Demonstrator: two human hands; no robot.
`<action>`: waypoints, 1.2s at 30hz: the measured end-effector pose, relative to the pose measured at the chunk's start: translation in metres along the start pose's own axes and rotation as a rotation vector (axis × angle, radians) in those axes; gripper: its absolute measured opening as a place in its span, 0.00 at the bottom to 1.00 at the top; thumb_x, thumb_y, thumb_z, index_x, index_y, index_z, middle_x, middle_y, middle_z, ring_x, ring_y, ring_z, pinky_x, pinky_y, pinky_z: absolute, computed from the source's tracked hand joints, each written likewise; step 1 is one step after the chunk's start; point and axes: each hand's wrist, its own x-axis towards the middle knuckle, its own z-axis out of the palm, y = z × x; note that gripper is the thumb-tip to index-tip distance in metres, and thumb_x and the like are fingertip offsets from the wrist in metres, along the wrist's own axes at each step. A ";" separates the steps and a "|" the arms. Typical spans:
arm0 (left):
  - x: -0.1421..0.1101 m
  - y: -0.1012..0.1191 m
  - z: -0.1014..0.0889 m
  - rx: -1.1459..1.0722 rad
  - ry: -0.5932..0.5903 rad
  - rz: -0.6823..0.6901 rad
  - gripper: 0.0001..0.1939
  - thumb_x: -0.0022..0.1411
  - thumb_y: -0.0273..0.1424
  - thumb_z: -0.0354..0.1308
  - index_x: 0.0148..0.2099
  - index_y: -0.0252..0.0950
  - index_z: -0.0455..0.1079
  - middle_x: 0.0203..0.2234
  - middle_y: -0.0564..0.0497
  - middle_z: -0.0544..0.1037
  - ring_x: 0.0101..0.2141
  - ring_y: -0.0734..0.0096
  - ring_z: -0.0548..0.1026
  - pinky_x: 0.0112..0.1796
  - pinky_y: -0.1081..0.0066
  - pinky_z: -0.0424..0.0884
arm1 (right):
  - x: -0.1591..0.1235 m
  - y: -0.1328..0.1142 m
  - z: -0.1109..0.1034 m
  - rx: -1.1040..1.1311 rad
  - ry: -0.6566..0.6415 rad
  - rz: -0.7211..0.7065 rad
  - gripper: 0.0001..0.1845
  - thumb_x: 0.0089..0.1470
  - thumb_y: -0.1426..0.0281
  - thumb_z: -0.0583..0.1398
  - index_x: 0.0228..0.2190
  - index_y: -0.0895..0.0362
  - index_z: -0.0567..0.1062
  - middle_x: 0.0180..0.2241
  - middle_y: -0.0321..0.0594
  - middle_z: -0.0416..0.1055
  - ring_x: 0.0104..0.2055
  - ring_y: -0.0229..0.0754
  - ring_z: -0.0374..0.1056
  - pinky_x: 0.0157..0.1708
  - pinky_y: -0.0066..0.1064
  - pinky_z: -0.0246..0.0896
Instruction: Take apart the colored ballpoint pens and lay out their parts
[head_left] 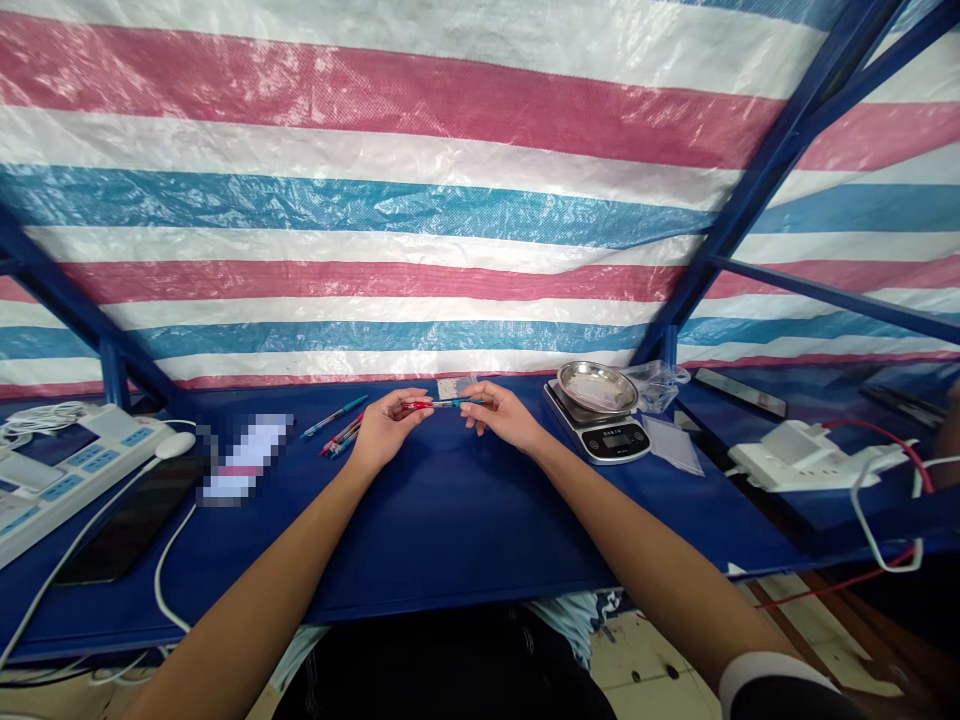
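Going left to right along this blue counter [450, 520], with the hands as the middle of the clock. Way out at 9 o'clock there's a white power strip [71, 470] with a white cable [161, 590] running past a dark phone-like slab [131, 525]. Next to that is a blurred-out patch [246, 458] (no clue what's under it, sorry). Closer in, a few loose pens [341, 430] lie at about 9 o'clock from the left hand [386, 432].

The left grip is a tight finger-and-thumb pinch on a red pen [418, 405], and the right hand [504, 415] pinches a teal pen [459, 403] the same way, so both grips are narrow. The two meet end to end right between the hands, and the fingers hide enough that I can't tell if it's one pen or two. A small card [448, 389] sits at 12 o'clock just behind them, partly covered.

Over at 3 o'clock there's a digital scale [596, 440] with a steel bowl [598, 390] on it, a clear plastic bag [656, 385] just behind, and a white paper packet [673, 445]. Furthest right is a second power strip [802, 458] with red and white cables [885, 490]. A striped tarp [375, 200] hangs behind it all.
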 end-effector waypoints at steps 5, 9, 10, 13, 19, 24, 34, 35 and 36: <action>-0.002 -0.002 -0.001 0.155 -0.038 0.071 0.18 0.61 0.42 0.73 0.48 0.38 0.80 0.45 0.44 0.86 0.47 0.54 0.84 0.54 0.54 0.78 | -0.001 0.002 -0.002 -0.135 0.011 0.110 0.29 0.63 0.43 0.62 0.31 0.58 0.77 0.20 0.37 0.74 0.21 0.38 0.69 0.22 0.28 0.64; -0.007 0.003 0.003 0.464 -0.088 0.252 0.08 0.67 0.38 0.68 0.44 0.41 0.81 0.42 0.47 0.84 0.42 0.59 0.82 0.47 0.60 0.78 | -0.002 0.003 -0.002 -0.246 0.042 0.149 0.35 0.66 0.41 0.56 0.24 0.57 0.75 0.13 0.36 0.67 0.17 0.37 0.66 0.22 0.28 0.62; -0.007 0.004 0.004 0.505 -0.093 0.287 0.06 0.68 0.37 0.67 0.44 0.42 0.81 0.41 0.47 0.84 0.41 0.60 0.81 0.45 0.61 0.78 | -0.002 0.002 -0.001 -0.223 0.041 0.163 0.34 0.66 0.41 0.56 0.26 0.57 0.75 0.13 0.36 0.67 0.17 0.37 0.66 0.20 0.27 0.59; -0.008 0.005 0.006 0.552 -0.128 0.328 0.07 0.69 0.35 0.65 0.47 0.42 0.81 0.42 0.48 0.82 0.38 0.63 0.80 0.41 0.64 0.77 | -0.002 0.001 0.000 -0.068 -0.019 0.177 0.25 0.62 0.45 0.63 0.40 0.55 0.76 0.24 0.38 0.78 0.21 0.39 0.71 0.15 0.24 0.50; -0.006 -0.003 0.003 0.583 -0.186 0.357 0.10 0.69 0.36 0.65 0.51 0.44 0.82 0.42 0.47 0.81 0.41 0.61 0.80 0.45 0.62 0.78 | -0.005 0.000 0.001 -0.010 -0.125 0.124 0.23 0.58 0.51 0.69 0.42 0.54 0.72 0.36 0.44 0.83 0.31 0.44 0.80 0.15 0.21 0.52; -0.007 0.001 0.003 0.609 -0.194 0.380 0.11 0.70 0.38 0.64 0.51 0.44 0.83 0.41 0.47 0.81 0.39 0.62 0.80 0.42 0.63 0.78 | -0.005 0.000 0.003 -0.176 -0.095 0.121 0.26 0.62 0.45 0.64 0.31 0.56 0.72 0.25 0.42 0.81 0.21 0.39 0.75 0.17 0.23 0.55; 0.007 0.014 -0.090 0.995 0.128 0.087 0.15 0.70 0.40 0.60 0.50 0.41 0.84 0.45 0.44 0.86 0.47 0.48 0.82 0.51 0.55 0.76 | -0.001 0.003 0.003 -0.193 -0.010 0.162 0.22 0.65 0.48 0.62 0.39 0.57 0.74 0.31 0.43 0.82 0.25 0.38 0.74 0.17 0.23 0.56; 0.007 0.013 -0.098 0.990 0.163 0.052 0.15 0.69 0.41 0.61 0.49 0.42 0.84 0.45 0.44 0.86 0.47 0.46 0.82 0.52 0.54 0.75 | -0.001 0.003 0.003 -0.199 -0.020 0.152 0.22 0.66 0.49 0.63 0.39 0.57 0.74 0.31 0.43 0.82 0.25 0.38 0.74 0.17 0.23 0.57; 0.006 0.013 -0.104 0.960 0.192 0.023 0.15 0.68 0.42 0.62 0.49 0.42 0.84 0.45 0.44 0.86 0.48 0.45 0.82 0.52 0.53 0.75 | -0.001 0.004 0.003 -0.206 -0.027 0.143 0.21 0.66 0.50 0.63 0.39 0.57 0.74 0.31 0.43 0.82 0.25 0.38 0.74 0.18 0.24 0.58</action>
